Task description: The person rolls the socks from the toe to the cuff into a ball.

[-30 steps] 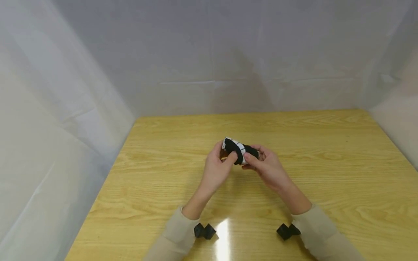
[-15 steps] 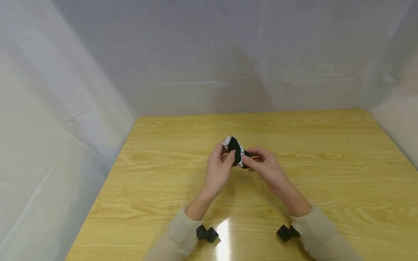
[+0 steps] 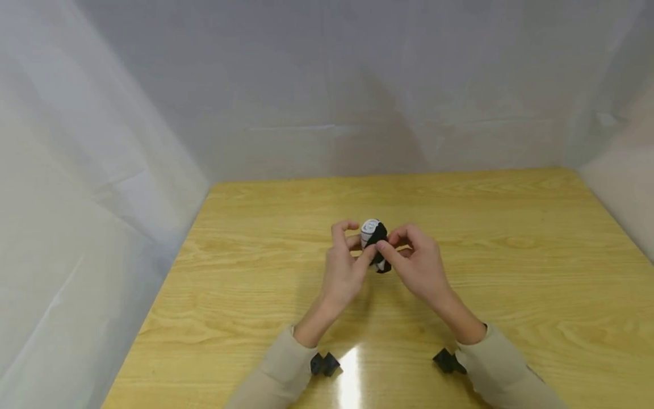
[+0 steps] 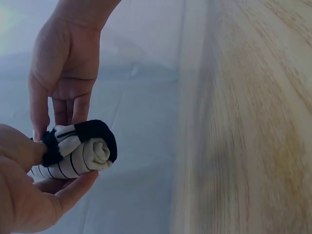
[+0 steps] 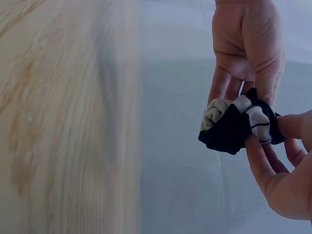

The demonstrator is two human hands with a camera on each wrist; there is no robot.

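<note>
The person held a rolled sock bundle (image 3: 374, 241), white with thin black stripes and a black cuff, in the air above the middle of the wooden tabletop (image 3: 511, 272), between both hands. The left hand (image 3: 343, 271) cradled the roll from below, its fingers (image 4: 68, 195) curled round the striped body and the thumb pressed on the black band. The right hand (image 3: 419, 267) pinched the black cuff (image 5: 229, 131) between thumb and fingertips, drawing it over the end of the roll. Judging by the cuff already covering part of the bundle, the step in hand looked like the tucking of the rolled socks into their cuff. The next move probably called for stretching the cuff fully round the roll while the left hand kept the coil tight.
</note>
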